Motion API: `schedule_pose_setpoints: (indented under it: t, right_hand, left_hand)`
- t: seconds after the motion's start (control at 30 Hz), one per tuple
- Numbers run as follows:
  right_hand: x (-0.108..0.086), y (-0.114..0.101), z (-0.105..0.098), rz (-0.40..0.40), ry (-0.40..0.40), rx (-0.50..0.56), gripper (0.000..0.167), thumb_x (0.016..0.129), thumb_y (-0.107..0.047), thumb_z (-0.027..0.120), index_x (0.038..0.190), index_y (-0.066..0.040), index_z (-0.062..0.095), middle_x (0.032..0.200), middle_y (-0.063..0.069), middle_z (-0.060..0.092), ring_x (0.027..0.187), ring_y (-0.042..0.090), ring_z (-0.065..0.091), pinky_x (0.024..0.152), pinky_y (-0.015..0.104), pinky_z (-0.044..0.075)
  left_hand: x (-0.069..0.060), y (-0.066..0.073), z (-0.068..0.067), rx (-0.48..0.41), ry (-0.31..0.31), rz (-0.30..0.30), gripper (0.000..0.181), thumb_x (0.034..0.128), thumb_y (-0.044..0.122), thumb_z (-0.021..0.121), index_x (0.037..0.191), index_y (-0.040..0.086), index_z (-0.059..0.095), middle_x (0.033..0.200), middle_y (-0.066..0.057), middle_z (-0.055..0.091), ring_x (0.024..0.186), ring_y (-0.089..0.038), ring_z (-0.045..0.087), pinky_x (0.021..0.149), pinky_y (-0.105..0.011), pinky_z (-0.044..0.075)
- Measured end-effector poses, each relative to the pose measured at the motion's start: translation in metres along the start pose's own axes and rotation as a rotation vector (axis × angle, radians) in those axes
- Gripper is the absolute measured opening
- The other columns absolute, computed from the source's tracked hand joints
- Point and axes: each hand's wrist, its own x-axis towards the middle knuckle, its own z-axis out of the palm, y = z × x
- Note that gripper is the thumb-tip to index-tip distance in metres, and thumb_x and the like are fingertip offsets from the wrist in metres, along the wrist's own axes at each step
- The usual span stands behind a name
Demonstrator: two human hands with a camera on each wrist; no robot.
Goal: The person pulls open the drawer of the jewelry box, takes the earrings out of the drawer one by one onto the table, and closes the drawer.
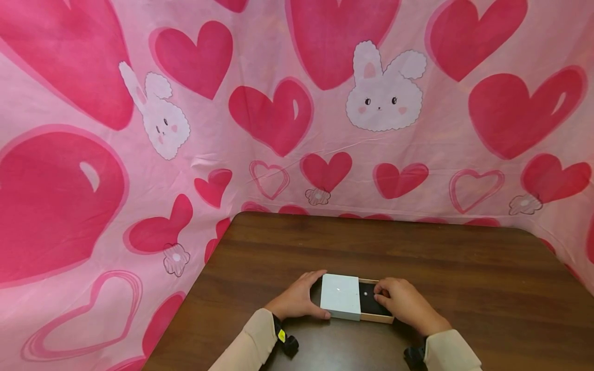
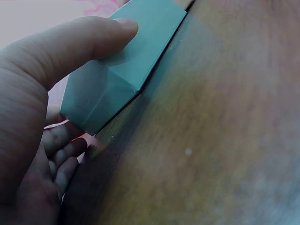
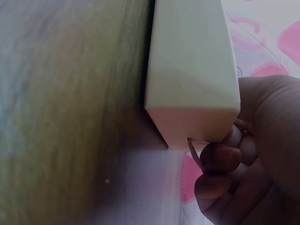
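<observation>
A small white slide box has its pale sleeve (image 1: 341, 293) on the left and its drawer (image 1: 377, 318) partly drawn out to the right. Inside the drawer lies a black insert (image 1: 367, 294) bearing a tiny shiny spot. My left hand (image 1: 299, 298) grips the sleeve's left end, the thumb (image 2: 93, 40) pressed on its near side. At the drawer's right end, my right hand (image 1: 406, 301) curls its fingers (image 3: 220, 157) by the end wall, near a thin tab (image 3: 195, 153) poking from a slot. Its thumb and forefinger reach over the insert; their exact contact is partly hidden.
The box lies on a dark brown wooden table (image 1: 278, 242) with rounded far corners. Behind and to the left hangs a pink cloth (image 1: 325, 139) printed with hearts and rabbits. Black wrist straps (image 1: 289, 344) sit below both hands.
</observation>
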Motion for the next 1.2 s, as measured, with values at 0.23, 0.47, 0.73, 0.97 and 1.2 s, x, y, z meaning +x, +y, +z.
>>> schedule_pose_setpoints:
  t: [0.23,0.47,0.73,0.97,1.2]
  right_hand:
    - [-0.0008,-0.0002,0.0001,-0.011,0.007,-0.001,0.008,0.086,-0.013,0.074,0.086,-0.019,0.069,0.076,-0.011,0.049,0.068,0.009,0.046,0.061,0.028,0.042]
    - [-0.0013,-0.0008,-0.0001,-0.009,0.013,-0.007,0.009,0.086,-0.012,0.075,0.086,-0.019,0.069,0.076,-0.011,0.049,0.069,0.009,0.046,0.061,0.028,0.042]
    - [-0.0017,-0.0014,-0.0010,-0.048,0.034,-0.034,0.010,0.086,-0.013,0.074,0.085,-0.020,0.068,0.076,-0.013,0.047,0.069,0.006,0.046,0.062,0.028,0.042]
    - [-0.0019,-0.0007,-0.0010,-0.070,0.047,-0.054,0.009,0.085,-0.013,0.075,0.085,-0.020,0.068,0.078,-0.014,0.047,0.069,0.006,0.046,0.063,0.029,0.043]
    - [-0.0023,-0.0025,-0.0013,-0.032,0.040,-0.050,0.010,0.086,-0.014,0.075,0.085,-0.021,0.068,0.078,-0.013,0.047,0.069,0.007,0.045,0.063,0.030,0.042]
  left_hand:
    - [-0.0006,0.0011,-0.0002,-0.001,0.002,-0.014,0.107,0.0646,0.060,0.083,0.152,0.027,0.031,0.147,0.006,0.039,0.130,-0.014,0.037,0.103,-0.048,0.036]
    - [-0.0005,0.0012,-0.0001,-0.003,0.006,0.004,0.106,0.0655,0.060,0.083,0.152,0.025,0.032,0.147,0.005,0.039,0.130,-0.014,0.037,0.103,-0.048,0.036]
    - [-0.0006,0.0013,-0.0007,0.016,0.010,0.026,0.107,0.0658,0.059,0.083,0.153,0.022,0.032,0.148,0.005,0.038,0.132,-0.014,0.035,0.104,-0.047,0.035]
    - [0.0007,0.0007,-0.0007,0.019,0.000,0.024,0.108,0.0656,0.060,0.083,0.153,0.024,0.031,0.149,0.006,0.038,0.133,-0.014,0.035,0.105,-0.048,0.034]
    - [0.0003,0.0004,-0.0013,0.018,-0.003,0.030,0.107,0.0664,0.060,0.082,0.153,0.024,0.031,0.149,0.006,0.037,0.133,-0.014,0.035,0.106,-0.048,0.034]
